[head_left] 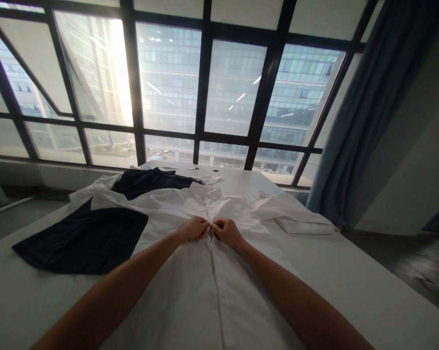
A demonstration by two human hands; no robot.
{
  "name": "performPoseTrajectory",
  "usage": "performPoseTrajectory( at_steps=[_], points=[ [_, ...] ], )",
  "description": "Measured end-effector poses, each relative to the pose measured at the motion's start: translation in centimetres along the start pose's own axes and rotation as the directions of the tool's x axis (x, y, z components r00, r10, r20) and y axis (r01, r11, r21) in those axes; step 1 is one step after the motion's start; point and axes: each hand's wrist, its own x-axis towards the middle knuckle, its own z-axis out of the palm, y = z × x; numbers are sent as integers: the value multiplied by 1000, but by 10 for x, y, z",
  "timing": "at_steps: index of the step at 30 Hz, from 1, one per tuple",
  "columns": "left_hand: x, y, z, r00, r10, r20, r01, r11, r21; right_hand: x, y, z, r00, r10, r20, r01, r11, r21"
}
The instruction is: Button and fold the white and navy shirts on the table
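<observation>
A white button-up shirt (176,287) lies front side up, its collar at the far end and its front seam running toward me. My left hand (195,228) is closed in a pinch on the shirt's front edge. Right beside it, my right hand (227,232) pinches the opposite front edge, the fingertips of both hands almost touching. Above the hands the front looks joined up to the collar; below them a narrow dark gap parts the two edges. Any button between the fingers is hidden.
Dark navy cloth (92,238) lies under the shirt's left side, with another dark garment (150,181) beyond. A white sleeve (278,209) rests over a flat white item (305,226) at right. The white table (350,282) reaches toward windows; a blue curtain (358,126) hangs right.
</observation>
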Motion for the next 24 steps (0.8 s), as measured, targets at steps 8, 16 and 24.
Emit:
performPoseTrajectory(
  at_steps=[8, 16, 24],
  points=[
    [5, -6, 0, 1000, 10, 7, -10, 1000, 19, 4, 5, -1, 988, 123, 91, -139, 970, 200],
    [1, -2, 2, 999, 47, 25, -48, 998, 33, 9, 1, -4, 979, 148, 140, -172, 968, 183],
    [3, -1, 2, 1000, -13, -16, 14, 999, 36, 8, -4, -1, 989, 118, 85, -119, 993, 10]
  ],
)
